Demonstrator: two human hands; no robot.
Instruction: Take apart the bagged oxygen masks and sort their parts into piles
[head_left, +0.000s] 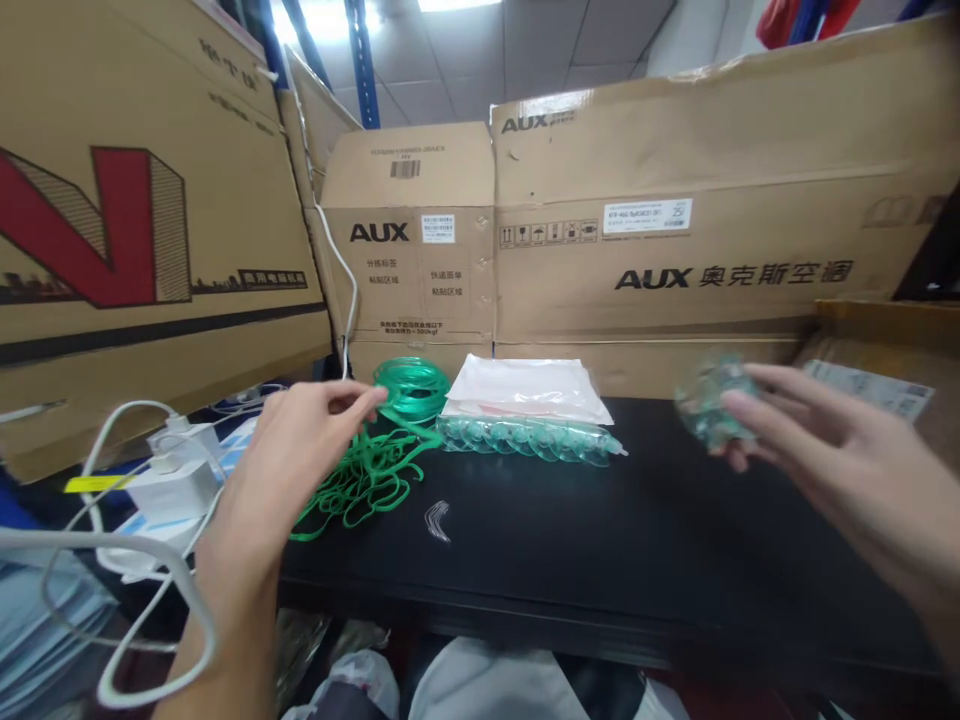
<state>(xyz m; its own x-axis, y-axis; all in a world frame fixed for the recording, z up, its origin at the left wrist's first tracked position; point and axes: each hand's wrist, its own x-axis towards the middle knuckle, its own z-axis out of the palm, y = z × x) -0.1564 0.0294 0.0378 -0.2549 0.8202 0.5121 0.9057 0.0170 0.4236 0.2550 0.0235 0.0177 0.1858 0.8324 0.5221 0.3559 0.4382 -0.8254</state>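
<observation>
My left hand (pixel 319 425) is closed in a pinch at the near left of a coil of shiny green tubing (pixel 412 388). Whatever its fingertips grip, if anything, is too small to make out. Below the coil, loose green cord (pixel 375 470) lies in tangled loops. Over the right of the black table (pixel 570 540), my right hand (pixel 810 430) grips a blurred clear-green plastic bundle (pixel 714 402). A row of clear green round plastic pieces (pixel 529 440) rests in the middle, touching a white plastic-wrapped packet (pixel 529 385). Thin pale curved strands (pixel 437 521) lie nearer the front.
Large cardboard boxes (pixel 652 220) wall off the back, and another box (pixel 142 240) stands at left. White chargers (pixel 172 490) and looping cables (pixel 202 640) crowd the left side, one loop crossing my left forearm. A brown carton (pixel 885 350) sits at right.
</observation>
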